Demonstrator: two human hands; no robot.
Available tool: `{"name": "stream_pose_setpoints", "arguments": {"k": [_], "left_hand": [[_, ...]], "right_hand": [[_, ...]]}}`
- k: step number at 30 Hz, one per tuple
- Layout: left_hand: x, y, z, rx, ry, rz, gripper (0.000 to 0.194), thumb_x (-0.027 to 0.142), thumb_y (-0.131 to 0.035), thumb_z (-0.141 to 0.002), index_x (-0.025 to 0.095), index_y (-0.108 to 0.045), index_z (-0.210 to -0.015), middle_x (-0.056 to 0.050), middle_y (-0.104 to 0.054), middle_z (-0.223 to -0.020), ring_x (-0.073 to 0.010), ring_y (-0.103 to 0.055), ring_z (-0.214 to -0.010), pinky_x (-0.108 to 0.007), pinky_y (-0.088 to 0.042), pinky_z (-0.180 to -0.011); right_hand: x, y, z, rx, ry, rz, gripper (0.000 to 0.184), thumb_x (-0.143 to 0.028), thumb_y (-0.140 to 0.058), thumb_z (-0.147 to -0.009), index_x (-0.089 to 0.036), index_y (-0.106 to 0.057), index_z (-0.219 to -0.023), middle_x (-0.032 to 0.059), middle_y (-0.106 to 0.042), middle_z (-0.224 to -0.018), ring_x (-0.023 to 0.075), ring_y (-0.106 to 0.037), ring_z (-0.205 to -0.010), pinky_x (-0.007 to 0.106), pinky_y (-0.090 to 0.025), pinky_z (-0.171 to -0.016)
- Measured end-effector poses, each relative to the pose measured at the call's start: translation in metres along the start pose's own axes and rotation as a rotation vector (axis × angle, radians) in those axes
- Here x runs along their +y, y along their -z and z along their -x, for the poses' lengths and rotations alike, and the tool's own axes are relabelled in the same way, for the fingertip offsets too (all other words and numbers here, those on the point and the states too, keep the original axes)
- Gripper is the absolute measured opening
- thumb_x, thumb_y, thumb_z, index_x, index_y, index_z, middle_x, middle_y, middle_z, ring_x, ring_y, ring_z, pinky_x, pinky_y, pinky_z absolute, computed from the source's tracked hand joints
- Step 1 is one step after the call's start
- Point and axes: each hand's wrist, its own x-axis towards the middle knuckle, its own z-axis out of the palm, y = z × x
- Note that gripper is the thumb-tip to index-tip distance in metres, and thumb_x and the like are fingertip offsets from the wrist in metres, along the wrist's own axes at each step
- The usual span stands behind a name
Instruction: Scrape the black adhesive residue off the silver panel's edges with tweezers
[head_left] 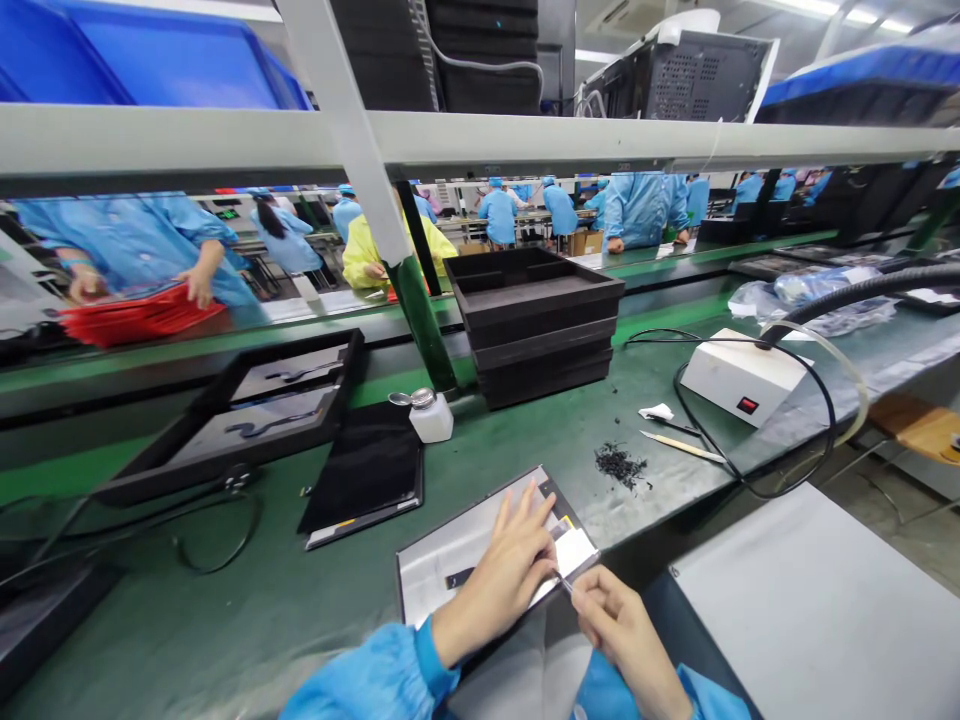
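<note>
OK, using the white bottle (431, 422) as the landmark. Well left of it there's a black tray (349, 375) with two pale panels (211, 438) in it, each with a dark ribbon-like strip; can't tell if those are finished or waiting. Just left of the bottle, a black panel (367, 465) lies on the green bench (187, 620), and no hand is on it.

The piece actually being worked on is the silver-backed panel (471, 542), in front of the bottle and a bit to its right, at the bench's near edge. The left hand (510, 555) lies over it, fingers spread wide, thumb beside the tool tip. Just behind the bottle, to its right, stands a stack of black trays (536, 330). The right hand (619, 620) pinches a slim metal tool (564, 584) at the panel's near edge.

Further right of the bottle there's a heap of black scraps (621, 465), then a pale-handled knife (682, 446) lying unheld. My read: this panel's mid-job, since the tool's right at its edge. How much is left? Can't tell, the hands cover that spot.
</note>
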Motion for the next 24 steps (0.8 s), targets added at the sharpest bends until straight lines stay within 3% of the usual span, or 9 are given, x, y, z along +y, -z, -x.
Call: {"name": "stream_pose_setpoints", "arguments": {"k": [4, 6, 9, 13, 16, 18, 20, 22, 24], "left_hand": [[0.011, -0.005, 0.015, 0.076, -0.071, -0.154, 0.018, 0.002, -0.047, -0.091, 0.016, -0.059, -0.087, -0.016, -0.043, -0.152, -0.0353, -0.009, -0.149, -0.07, -0.02, -0.114], [0.019, -0.006, 0.011, 0.103, -0.146, -0.237, 0.019, 0.001, -0.047, -0.091, 0.014, -0.059, -0.085, -0.019, -0.044, -0.15, -0.0353, -0.011, -0.149, -0.07, -0.015, -0.116], [0.025, 0.0, -0.008, 0.036, -0.241, -0.264, 0.017, 0.003, -0.049, -0.093, 0.013, -0.059, -0.084, -0.022, -0.046, -0.148, -0.0341, -0.016, -0.149, -0.069, -0.01, -0.117], [0.017, 0.01, -0.029, -0.12, -0.156, -0.112, 0.011, 0.013, -0.065, -0.088, 0.016, -0.058, -0.08, -0.016, -0.053, -0.144, -0.036, -0.025, -0.146, -0.067, -0.021, -0.116], [0.011, 0.014, -0.028, -0.114, -0.083, -0.094, 0.01, 0.015, -0.065, -0.088, 0.017, -0.058, -0.08, -0.013, -0.054, -0.144, -0.0358, -0.027, -0.146, -0.066, -0.025, -0.115], [0.011, 0.013, -0.018, -0.035, -0.023, -0.123, 0.009, 0.012, -0.057, -0.091, 0.016, -0.06, -0.099, -0.016, -0.048, -0.148, -0.0343, -0.02, -0.148, -0.067, -0.023, -0.115], [0.011, 0.008, -0.001, 0.09, 0.001, -0.181, 0.035, 0.009, -0.047, -0.094, 0.013, -0.049, -0.129, -0.018, -0.041, -0.152, -0.0309, -0.015, -0.149, -0.066, -0.023, -0.116], [0.012, 0.001, 0.019, 0.191, -0.071, -0.259, 0.05, 0.012, -0.044, -0.097, 0.012, -0.033, -0.146, -0.017, -0.043, -0.151, -0.0281, -0.023, -0.148, -0.06, -0.028, -0.116], [0.012, -0.011, 0.037, 0.196, -0.119, -0.333, 0.061, 0.025, -0.052, -0.099, 0.012, -0.025, -0.152, -0.016, -0.05, -0.147, -0.0303, -0.029, -0.146, -0.059, -0.032, -0.114]], "right_hand": [[0.008, -0.007, 0.002, 0.028, -0.052, -0.033, 0.056, -0.078, -0.055, -0.077, -0.022, -0.047, -0.074, -0.0093, -0.042, -0.044, 0.0061, -0.02, -0.036, 0.021, -0.014, -0.039], [0.003, -0.008, 0.006, 0.027, -0.041, 0.028, 0.057, -0.078, -0.053, -0.079, -0.021, -0.05, -0.074, -0.0057, -0.05, -0.052, 0.0059, -0.024, -0.036, 0.022, -0.016, -0.04], [-0.012, -0.005, 0.013, 0.05, 0.028, 0.166, 0.057, -0.076, -0.052, -0.082, -0.02, -0.053, -0.072, -0.0045, -0.048, -0.062, 0.0084, -0.031, -0.046, 0.023, -0.023, -0.045], [-0.019, -0.002, 0.016, 0.035, 0.081, 0.237, 0.055, -0.073, -0.058, -0.081, -0.019, -0.053, -0.069, -0.0046, -0.042, -0.062, 0.012, -0.036, -0.058, 0.025, -0.029, -0.054], [-0.009, -0.002, 0.012, -0.018, 0.022, 0.1, 0.058, -0.076, -0.061, -0.076, -0.019, -0.054, -0.069, -0.0076, -0.037, -0.054, 0.0095, -0.029, -0.051, 0.024, -0.023, -0.048], [0.001, -0.004, 0.009, -0.038, -0.033, -0.006, 0.061, -0.079, -0.061, -0.073, -0.018, -0.058, -0.073, -0.0107, -0.03, -0.047, 0.0075, -0.022, -0.044, 0.023, -0.017, -0.043], [0.01, -0.005, 0.006, -0.041, -0.085, -0.091, 0.063, -0.08, -0.062, -0.07, -0.017, -0.06, -0.076, -0.0132, -0.026, -0.043, 0.0057, -0.016, -0.039, 0.022, -0.011, -0.04], [0.016, -0.005, 0.004, -0.038, -0.122, -0.148, 0.063, -0.08, -0.065, -0.068, -0.017, -0.059, -0.074, -0.0145, -0.024, -0.041, 0.0039, -0.012, -0.036, 0.021, -0.009, -0.037], [0.02, -0.005, 0.003, -0.041, -0.145, -0.179, 0.063, -0.08, -0.067, -0.066, -0.018, -0.058, -0.072, -0.0151, -0.023, -0.04, 0.0028, -0.011, -0.035, 0.02, -0.008, -0.036]]}}
